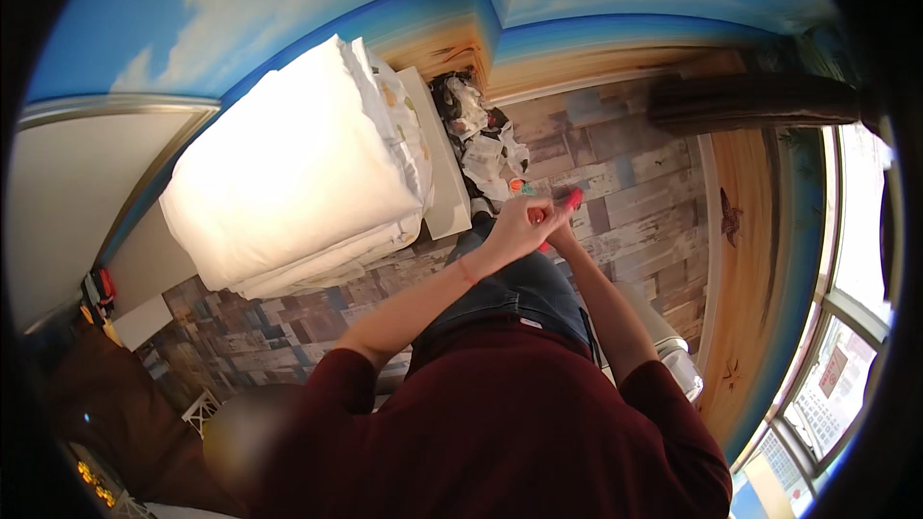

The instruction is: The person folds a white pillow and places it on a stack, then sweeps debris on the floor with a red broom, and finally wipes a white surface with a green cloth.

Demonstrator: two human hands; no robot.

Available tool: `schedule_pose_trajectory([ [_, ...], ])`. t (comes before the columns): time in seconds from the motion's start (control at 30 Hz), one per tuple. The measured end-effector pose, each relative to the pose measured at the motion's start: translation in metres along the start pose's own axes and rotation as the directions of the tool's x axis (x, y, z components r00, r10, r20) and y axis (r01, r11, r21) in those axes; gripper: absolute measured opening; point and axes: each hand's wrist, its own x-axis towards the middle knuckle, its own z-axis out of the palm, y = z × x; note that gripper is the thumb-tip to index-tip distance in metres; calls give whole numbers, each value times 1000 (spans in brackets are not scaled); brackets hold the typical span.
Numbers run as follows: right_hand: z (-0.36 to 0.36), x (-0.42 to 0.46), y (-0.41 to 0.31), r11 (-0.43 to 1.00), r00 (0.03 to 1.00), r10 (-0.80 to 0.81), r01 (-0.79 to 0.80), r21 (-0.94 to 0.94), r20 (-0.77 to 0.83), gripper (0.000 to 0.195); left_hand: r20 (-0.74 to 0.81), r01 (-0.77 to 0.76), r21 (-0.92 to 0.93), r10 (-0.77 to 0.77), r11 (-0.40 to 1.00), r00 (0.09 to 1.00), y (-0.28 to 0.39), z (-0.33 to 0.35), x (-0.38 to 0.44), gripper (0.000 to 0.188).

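My left hand, with a thin red band at its wrist, is curled around a small bright-red object. Its kind is unclear from blur. Pinkish-red parts also show beyond the fingers and below the hands. My right hand meets the left one and is mostly hidden behind it; its grip cannot be told. Both hands are in front of my jeans, above the wood-patterned floor. Left of them, thick folded white bedding lies on a white platform.
Crumpled wrappers and dark plastic bags lie along the platform's right side, near my feet. A white cylindrical object stands close to my right arm. A dark padded shape is at the upper right, near the window.
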Motion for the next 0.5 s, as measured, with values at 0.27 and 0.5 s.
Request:
schedule_pose_trajectory([
  [0.27,44,95,-202,827,996,-89,62,558,22,31,266,-146,367,47,919,963,73,-100,95,35],
  [0.5,63,138,-265,781,984,-126,18,625,129,21,379,-278,482,89,830,921,144,-131,100,33],
])
